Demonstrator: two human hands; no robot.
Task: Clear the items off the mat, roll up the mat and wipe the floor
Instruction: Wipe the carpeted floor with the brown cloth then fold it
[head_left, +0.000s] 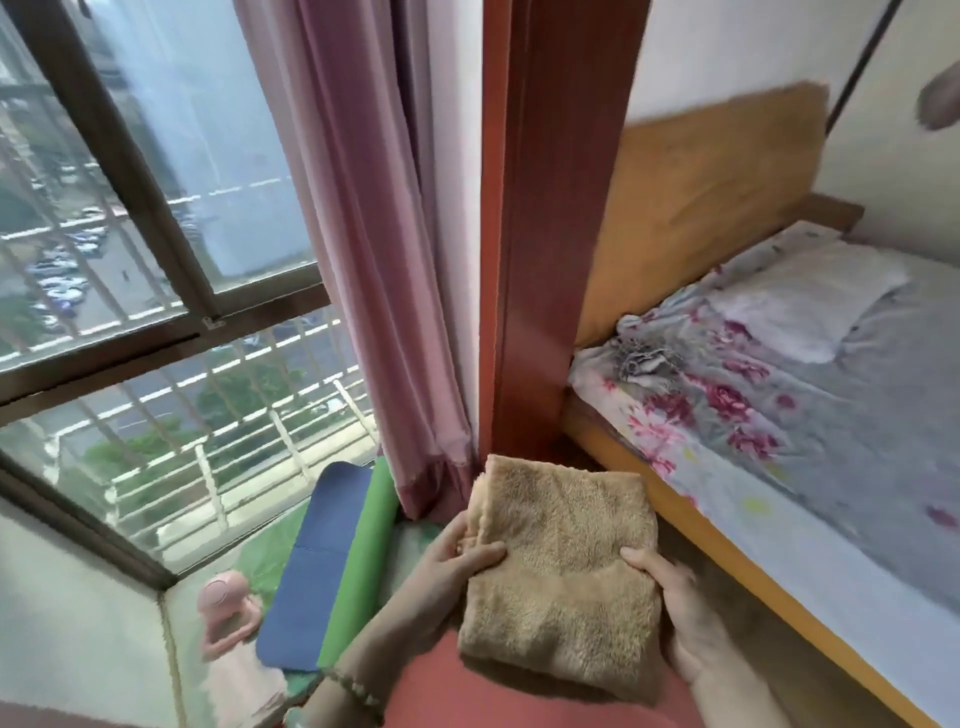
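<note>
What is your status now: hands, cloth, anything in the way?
Left hand, right hand both grip folded tan cloth, opposite sides. Blue mat, green mat lie by window. Curtain beyond cloth, bed close on right.

Window ledge (179, 597): blue mat (311, 571), green mat (358, 561), pink object (223, 608). Bed (701, 525): floral sheet (831, 415), white pillow (800, 306).

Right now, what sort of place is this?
Probably a bedroom on an upper floor: a bed with a flowered sheet and pillow, a pink curtain beside a barred window overlooking parked cars.
</note>
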